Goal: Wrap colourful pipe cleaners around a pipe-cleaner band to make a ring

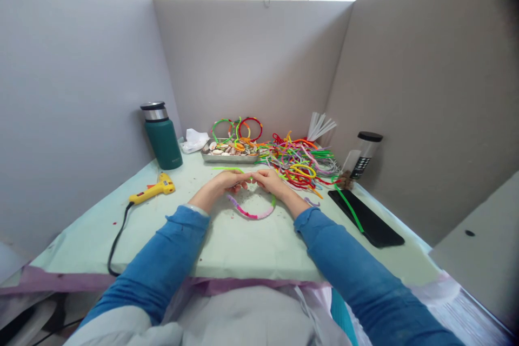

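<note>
A ring wrapped in fuzzy pipe cleaner, in purple, red, pink and green sections, hangs down toward me just above or on the table. My left hand and my right hand meet at its far side, fingertips pinched together on it. A yellow-green pipe cleaner sticks out to the left behind my left hand, and a bit of the same colour shows between the fingertips. My fingers hide the upper part of the ring.
Behind my hands stand a metal tray of shells, finished rings and a pile of coloured pipe cleaners. At left are a yellow glue gun and a green bottle; at right, a black phone and a clear bottle.
</note>
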The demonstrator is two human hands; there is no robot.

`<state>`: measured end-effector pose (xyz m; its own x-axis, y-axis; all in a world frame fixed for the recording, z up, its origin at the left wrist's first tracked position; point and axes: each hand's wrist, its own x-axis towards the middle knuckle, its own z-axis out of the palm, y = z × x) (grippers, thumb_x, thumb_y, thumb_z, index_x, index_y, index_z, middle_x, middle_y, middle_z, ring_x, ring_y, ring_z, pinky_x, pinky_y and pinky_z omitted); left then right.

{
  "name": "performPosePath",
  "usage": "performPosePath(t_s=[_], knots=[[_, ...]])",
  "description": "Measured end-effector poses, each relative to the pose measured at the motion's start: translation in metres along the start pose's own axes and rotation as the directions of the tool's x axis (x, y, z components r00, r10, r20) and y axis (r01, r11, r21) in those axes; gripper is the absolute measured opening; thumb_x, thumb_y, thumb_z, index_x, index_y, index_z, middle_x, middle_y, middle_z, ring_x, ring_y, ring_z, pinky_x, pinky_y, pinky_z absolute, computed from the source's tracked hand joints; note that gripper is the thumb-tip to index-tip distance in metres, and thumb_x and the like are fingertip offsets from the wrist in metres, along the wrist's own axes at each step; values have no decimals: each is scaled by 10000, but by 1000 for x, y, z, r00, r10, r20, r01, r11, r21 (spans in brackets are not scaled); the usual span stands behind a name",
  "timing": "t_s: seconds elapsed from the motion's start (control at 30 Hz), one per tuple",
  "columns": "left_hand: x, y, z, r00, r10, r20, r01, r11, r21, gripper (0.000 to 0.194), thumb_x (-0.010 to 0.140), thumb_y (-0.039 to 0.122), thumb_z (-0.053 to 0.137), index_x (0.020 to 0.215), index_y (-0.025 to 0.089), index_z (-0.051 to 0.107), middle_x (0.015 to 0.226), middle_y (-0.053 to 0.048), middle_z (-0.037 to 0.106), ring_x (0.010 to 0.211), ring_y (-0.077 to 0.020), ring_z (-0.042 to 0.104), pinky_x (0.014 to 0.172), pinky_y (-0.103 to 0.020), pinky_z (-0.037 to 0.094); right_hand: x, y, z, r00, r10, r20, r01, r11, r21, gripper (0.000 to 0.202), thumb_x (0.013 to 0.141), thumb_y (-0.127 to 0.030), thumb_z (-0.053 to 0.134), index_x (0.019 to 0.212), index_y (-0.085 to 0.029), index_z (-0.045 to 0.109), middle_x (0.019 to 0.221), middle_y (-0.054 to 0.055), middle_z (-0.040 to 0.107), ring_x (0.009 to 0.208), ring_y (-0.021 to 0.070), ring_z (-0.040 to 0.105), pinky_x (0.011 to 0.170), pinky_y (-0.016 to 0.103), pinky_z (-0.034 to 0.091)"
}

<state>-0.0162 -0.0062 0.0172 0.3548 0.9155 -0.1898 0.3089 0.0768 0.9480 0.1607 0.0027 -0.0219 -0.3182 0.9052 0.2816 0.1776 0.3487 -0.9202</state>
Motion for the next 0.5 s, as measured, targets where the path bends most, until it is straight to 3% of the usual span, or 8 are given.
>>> performPosePath(t_s=[0.33,0.5], knots=[[9,-6,-4,998,-53,-23,50,994,-94,344,666,437,682,714,97,650,566,-23,591,392,-72,399,407,-242,327,-1,-3,1,1000,14,9,-14,1000,1,394,754,-520,571,635,-144,579,417,-69,360,387,58,270,398,217,179],[8,-6,-2,994,-11,-107,4,998,-65,384,727,477,636,740,94,651,577,-25,591,371,-60,372,385,-227,324,0,-3,0,999,37,-32,-35,996,80,375,747,-507,583,639,-148,581,404,-73,359,356,54,259,377,221,170]])
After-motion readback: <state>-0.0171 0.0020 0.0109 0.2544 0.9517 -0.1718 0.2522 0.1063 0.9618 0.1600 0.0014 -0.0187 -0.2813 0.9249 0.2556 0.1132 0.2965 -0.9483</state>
